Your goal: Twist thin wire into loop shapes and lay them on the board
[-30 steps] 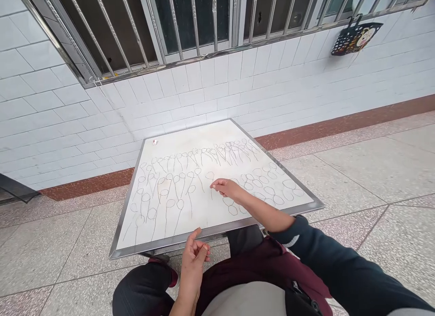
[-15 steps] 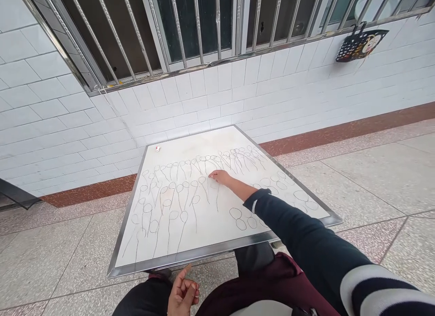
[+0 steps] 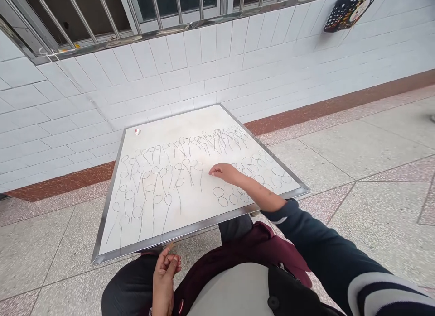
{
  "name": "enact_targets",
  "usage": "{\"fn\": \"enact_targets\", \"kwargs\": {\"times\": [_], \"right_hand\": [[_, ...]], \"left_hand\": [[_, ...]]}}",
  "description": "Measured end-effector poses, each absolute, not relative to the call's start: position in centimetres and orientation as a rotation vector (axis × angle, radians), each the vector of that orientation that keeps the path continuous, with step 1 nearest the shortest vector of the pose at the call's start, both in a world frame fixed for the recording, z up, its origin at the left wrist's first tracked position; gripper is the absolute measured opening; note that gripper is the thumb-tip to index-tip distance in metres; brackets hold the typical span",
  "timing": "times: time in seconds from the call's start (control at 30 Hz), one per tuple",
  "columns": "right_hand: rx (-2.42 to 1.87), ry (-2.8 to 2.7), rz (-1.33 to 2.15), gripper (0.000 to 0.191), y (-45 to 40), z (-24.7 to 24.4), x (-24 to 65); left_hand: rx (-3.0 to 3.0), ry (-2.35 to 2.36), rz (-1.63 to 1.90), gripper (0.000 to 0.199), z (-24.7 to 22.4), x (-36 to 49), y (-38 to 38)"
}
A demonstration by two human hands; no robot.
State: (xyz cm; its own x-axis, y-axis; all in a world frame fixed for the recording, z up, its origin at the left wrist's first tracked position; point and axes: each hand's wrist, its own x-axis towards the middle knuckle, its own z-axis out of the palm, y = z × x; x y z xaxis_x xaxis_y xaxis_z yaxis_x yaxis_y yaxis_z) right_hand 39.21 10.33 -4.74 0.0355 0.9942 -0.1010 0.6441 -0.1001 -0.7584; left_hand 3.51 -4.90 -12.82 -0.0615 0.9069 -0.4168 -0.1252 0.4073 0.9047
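My right hand [image 3: 224, 172] is over the middle of the board table [image 3: 200, 119], its fingertips drawn together. Anything between them is too small to make out. Just left of it lies a thin dark loop with a long tail [image 3: 201, 178]. Many similar tailed loops are laid in rows across the left and back of the surface. Right of and below the hand are paired, tailless loops [image 3: 223, 201], joined like figure eights. My left hand [image 3: 166, 267] is below the front edge, above my lap, fingers curled with the thumb against them. What they pinch, if anything, I cannot make out.
A small white and red object [image 3: 137, 131] is at the table's back left. Metal edging [image 3: 190, 226] frames the top. Behind stands a white tiled wall [image 3: 163, 87] with a barred window; a black dotted basket [image 3: 350, 11] hangs from it. Speckled floor tiles [image 3: 340, 148] surround the table.
My right hand has moved right, away from the middle row of tailed loops, leaving a loop there uncovered. The view has tilted down and shifted. My left hand stays curled below the edge.
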Motion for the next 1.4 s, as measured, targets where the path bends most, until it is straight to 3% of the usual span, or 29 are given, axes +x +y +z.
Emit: {"fn": "enact_targets", "kwargs": {"times": [0.27, 0.57, 0.67, 1.07, 1.23, 1.4], "right_hand": [[-2.028, -1.869, 0.649, 0.009, 6.2, -6.5, 37.5], [-2.141, -1.923, 0.647, 0.018, 6.9, -6.0, 36.4], [-2.033, -1.919, 0.665, 0.007, 6.1, -4.8, 36.1], [-1.338, -1.669, 0.889, 0.008, 1.6, 1.7, 30.3], [-1.205, -1.484, 1.064, 0.010, -0.6, 2.8, 28.5], [-1.139, -1.424, 1.168, 0.024, -1.9, 3.1, 27.3]], "left_hand": [[0.697, 1.380, 1.019, 0.059, -14.0, 2.8, -5.0], [0.836, 1.392, 0.982, 0.059, -11.2, 3.7, -5.9], [0.911, 1.350, 0.976, 0.055, -8.4, 4.9, -6.2], [1.232, 0.989, 1.055, 0.071, 0.7, 10.6, -1.5], [1.102, 0.969, 1.172, 0.051, 1.8, 11.5, -3.4], [1.020, 0.939, 1.238, 0.043, 2.2, 10.8, -4.7]]}}
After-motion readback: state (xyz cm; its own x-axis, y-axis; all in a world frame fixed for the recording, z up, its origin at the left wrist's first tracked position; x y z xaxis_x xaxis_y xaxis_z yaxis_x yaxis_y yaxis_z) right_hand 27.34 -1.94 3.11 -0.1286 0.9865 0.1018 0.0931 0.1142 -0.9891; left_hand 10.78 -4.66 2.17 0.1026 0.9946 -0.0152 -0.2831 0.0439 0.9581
